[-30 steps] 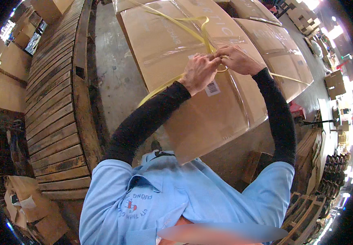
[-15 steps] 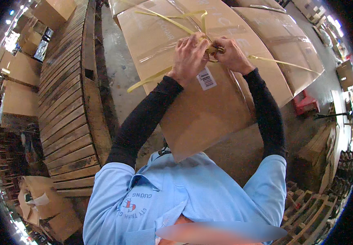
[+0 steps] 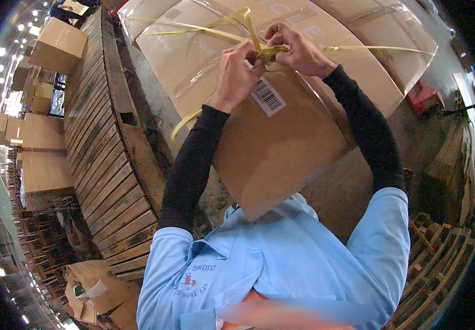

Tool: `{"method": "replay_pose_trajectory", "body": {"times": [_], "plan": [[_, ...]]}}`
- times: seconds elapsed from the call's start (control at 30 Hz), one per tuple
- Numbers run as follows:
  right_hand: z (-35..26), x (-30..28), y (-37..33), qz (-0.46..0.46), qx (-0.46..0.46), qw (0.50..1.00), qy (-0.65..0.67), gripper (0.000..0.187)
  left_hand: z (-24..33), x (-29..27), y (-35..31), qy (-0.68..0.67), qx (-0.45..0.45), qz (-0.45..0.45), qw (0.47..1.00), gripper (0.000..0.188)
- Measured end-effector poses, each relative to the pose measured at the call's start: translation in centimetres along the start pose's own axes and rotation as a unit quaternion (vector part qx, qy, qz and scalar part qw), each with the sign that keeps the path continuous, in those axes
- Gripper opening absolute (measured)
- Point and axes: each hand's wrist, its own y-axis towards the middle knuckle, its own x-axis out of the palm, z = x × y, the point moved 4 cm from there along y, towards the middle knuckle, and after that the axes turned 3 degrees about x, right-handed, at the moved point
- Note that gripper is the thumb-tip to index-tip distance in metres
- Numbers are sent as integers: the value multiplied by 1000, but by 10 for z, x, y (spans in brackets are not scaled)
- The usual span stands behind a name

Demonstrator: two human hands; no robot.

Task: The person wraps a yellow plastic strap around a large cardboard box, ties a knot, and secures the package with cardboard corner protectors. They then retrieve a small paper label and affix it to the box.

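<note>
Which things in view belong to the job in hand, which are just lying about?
In the job:
yellow strap, held by left hand and right hand
large carton beneath it

Apparently just lying about:
slatted wooden platform
torn carton, lower left
red object, right
wooden pallets, lower right

A yellow strap [image 3: 272, 51], looped and bunched, crosses a brown carton [image 3: 289, 135].

Slatted wooden platform [image 3: 103, 148], grey floor [image 3: 440, 72], wooden pallets [image 3: 442, 269], bright lights [image 3: 0, 51].
</note>
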Motion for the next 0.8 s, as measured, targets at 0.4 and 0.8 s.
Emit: {"method": "replay_pose_trajectory", "body": {"times": [0.4, 0.8], "plan": [[-17, -6, -22, 273, -189, 936, -122, 19, -2, 9, 1, -547, -160, 59, 820, 21], [-30, 15, -38, 283, -37, 951, -118, 39, 16, 6, 8, -451, -98, 58, 885, 20]]}}
